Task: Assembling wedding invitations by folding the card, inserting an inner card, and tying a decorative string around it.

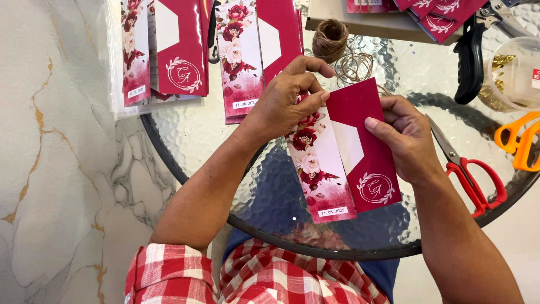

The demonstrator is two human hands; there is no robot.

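**Both hands grip a folded crimson card over the glass surface**

The left hand [287, 101] pinches the upper edge of a folded card [344, 152], thumb and fingers closed on the top of its floral panel. The right hand [406, 138] grasps the same card from the other side, its thumb pressed on the crimson flap and its fingers wrapped behind. The card hangs tilted between the two hands, raised above the round textured glass surface [191, 129] and in front of the person's checked shirt. Its left panel shows red and white flowers on a pale ground; its right panel is plain crimson with a white pointed shape and a round wreath emblem near the bottom.

Just beyond the left hand's knuckles sit a spool of brown twine [329, 37] and a loose coil of the same cord. Further cards [242, 56] of the same design lie at the far edge of the surface. Right of the right hand lie red-handled scissors [469, 177], close to the wrist, with orange-handled scissors [520, 141] further out.
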